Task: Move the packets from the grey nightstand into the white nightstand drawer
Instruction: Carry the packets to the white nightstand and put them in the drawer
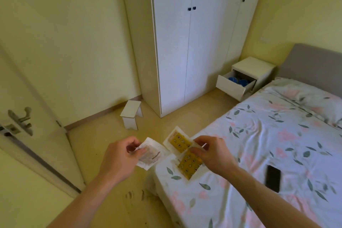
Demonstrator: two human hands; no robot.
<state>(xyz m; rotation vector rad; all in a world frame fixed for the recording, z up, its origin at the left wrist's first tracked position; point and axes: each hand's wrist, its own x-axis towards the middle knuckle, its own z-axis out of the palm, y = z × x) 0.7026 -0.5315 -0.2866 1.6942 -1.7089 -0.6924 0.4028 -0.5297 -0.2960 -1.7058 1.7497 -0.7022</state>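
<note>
Pinching w/ both hands: your left hand (120, 155) grips 1 pale, whitish packet (151, 153) by its near edge, thumb on top; your right hand (212, 153) pinches 2 yellow packets (182, 151) at their corners, fanned apart, 1 pointing up-left, the other hanging down toward the bed (277, 144). All 3 packets are in the air over the bed's foot corner and the floor, well apart from the white nightstand (257, 66) by the headboard. Its drawer (233, 85) stands pulled out w/ blue items inside. Grey nightstand isn't in view.

Risks, as I judge them: the 2 yellow ones share 1 fingertip pinch, so the lower could slide free while you walk; slick film gives little friction. If it drops on the floor it's an extra pickup. The drawer front juts into the gap between wardrobe (194, 42) and bed, so approach could bump it. Blue stuff already fills part of the drawer, so packets may perch on top rather than lie flat.

Materials: packets are thin, flat, flexible pouches w/ clear sealed borders; yellow ones show a repeated printed pattern, the pale one looks crinkled. Bedsheet is soft, wrinkled floral cloth; a dark phone (273, 178) lies on it. Nightstand is smooth, boxy, hard-edged.
</note>
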